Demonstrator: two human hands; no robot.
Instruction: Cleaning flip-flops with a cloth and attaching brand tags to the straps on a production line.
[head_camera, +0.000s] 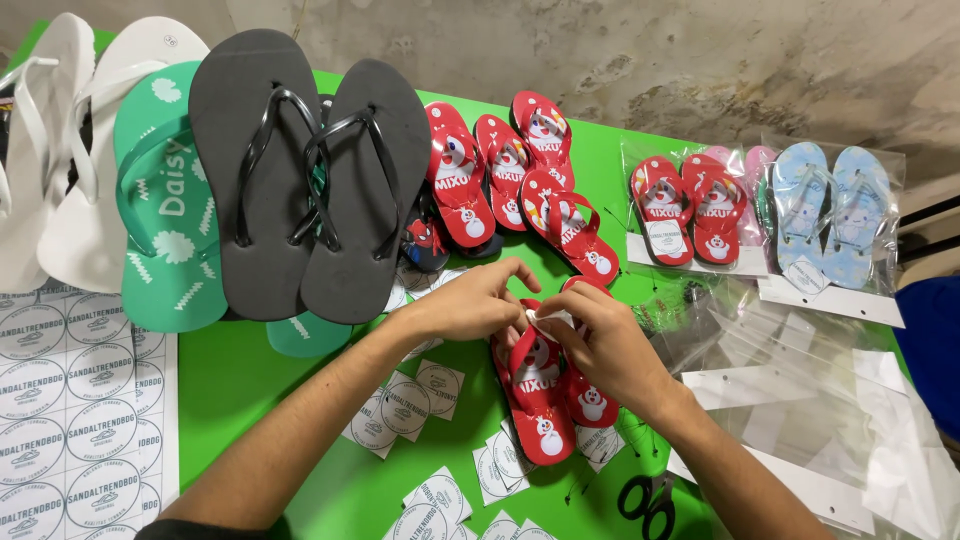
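Observation:
A pair of small red flip-flops (540, 400) with a snowman picture lies on the green table (240, 380) in front of me. My left hand (470, 300) and my right hand (595, 335) meet over the top ends of this pair. The fingers of both hands pinch a small white tag (545, 318) at the straps. Loose round white stickers on square backing (405, 405) lie scattered under and beside the pair.
Large black flip-flops (310, 170), a green one (165, 200) and white ones (60, 150) lie at the back left. More red pairs (510, 165) and bagged pairs (820, 215) sit behind. Clear plastic bags (800, 400) at right, scissors (648, 505) near the front, sticker sheet (70, 400) left.

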